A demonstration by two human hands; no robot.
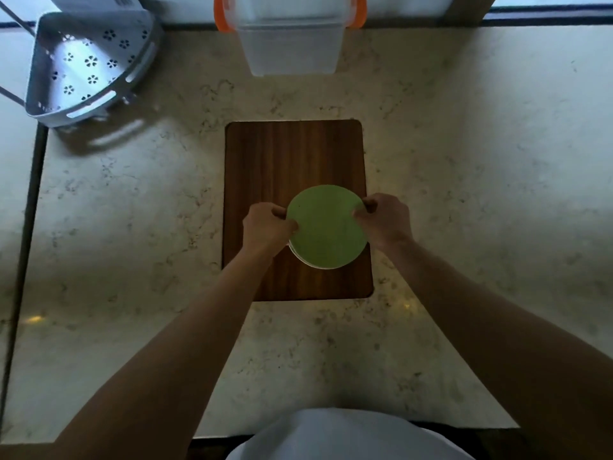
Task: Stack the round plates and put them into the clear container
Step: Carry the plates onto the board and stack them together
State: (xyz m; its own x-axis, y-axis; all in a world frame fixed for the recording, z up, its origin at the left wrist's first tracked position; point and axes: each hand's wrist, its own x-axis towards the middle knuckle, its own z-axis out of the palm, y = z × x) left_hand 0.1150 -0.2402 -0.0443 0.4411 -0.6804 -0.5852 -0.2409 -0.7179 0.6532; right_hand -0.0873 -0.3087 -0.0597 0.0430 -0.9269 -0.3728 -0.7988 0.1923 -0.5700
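Note:
A stack of round plates [326, 227] with a green one on top is held over the wooden cutting board [292, 151]; a white plate's rim shows under its lower edge. My left hand [267, 227] grips the stack's left edge and my right hand [384, 220] grips its right edge. The clear container [292, 44] with orange latches stands open at the far edge of the counter, straight beyond the board. How many plates lie under the green one is hidden.
A white perforated corner rack [89, 64] sits at the far left of the marble counter [464, 161]. A dark seam runs down the counter's left side. The counter's front edge lies just before my body.

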